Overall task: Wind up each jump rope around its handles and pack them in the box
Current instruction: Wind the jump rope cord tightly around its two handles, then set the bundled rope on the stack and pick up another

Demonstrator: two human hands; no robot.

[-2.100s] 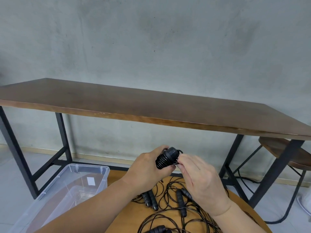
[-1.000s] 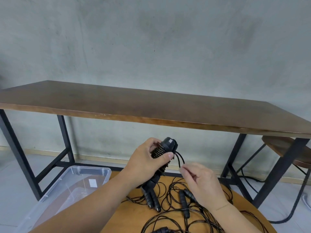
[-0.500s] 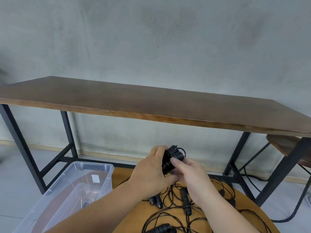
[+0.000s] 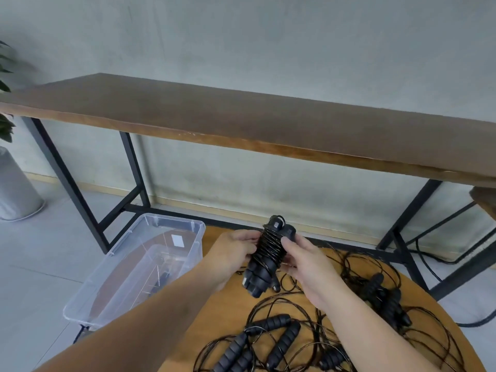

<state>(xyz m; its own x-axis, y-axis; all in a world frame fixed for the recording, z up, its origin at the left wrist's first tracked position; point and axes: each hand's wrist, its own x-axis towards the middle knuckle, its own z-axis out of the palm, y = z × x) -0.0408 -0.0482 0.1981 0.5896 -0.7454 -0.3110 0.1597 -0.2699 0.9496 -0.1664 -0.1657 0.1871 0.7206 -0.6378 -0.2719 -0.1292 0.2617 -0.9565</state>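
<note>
A long dark wooden counter on black metal legs stands against a grey wall. Below and nearer, a round light-wood counter carries a tangle of loose jump ropes, black foam handles lying among thin dark cord. Just left of it, a clear plastic box sits on the floor, open at the top, with a white label on its far wall. At the far left edge are a grey plant pot and some leaves.

Above the round counter, both hands hold one wound jump rope, its two handles side by side, tilted, with cord coiled around their upper part. The left hand grips it from the left, fingers curled round the coils. The right hand holds it from the right, thumb pressed on the coils.
</note>
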